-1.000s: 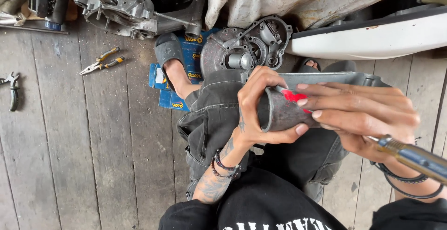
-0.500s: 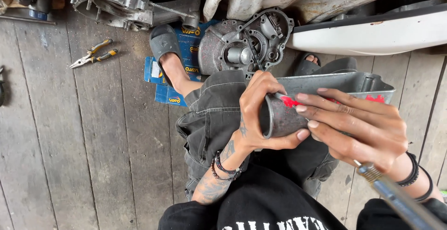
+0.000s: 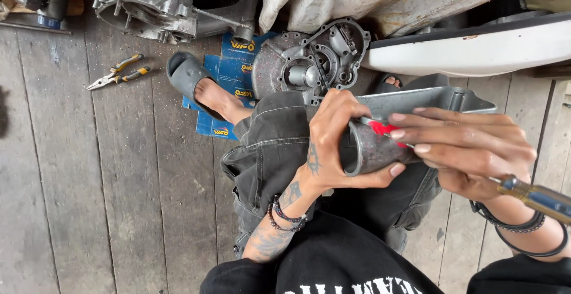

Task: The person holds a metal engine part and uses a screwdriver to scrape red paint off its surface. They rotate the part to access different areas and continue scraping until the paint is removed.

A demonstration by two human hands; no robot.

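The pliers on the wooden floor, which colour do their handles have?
The pliers have yellow and black handles, seen in the head view.

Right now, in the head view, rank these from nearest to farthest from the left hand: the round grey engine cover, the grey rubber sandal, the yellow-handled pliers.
1. Round grey engine cover, just above the left hand.
2. Grey rubber sandal, up-left.
3. Yellow-handled pliers, far left on the planks.

A seated person's left hand (image 3: 336, 145) wraps around a grey metal tube (image 3: 372, 151), while the right hand (image 3: 470, 154) rests fingers on a red patch atop it and holds a screwdriver (image 3: 538, 197). Pliers (image 3: 116, 72) lie well apart on the plank floor (image 3: 89, 199), near an engine casing (image 3: 312, 62).
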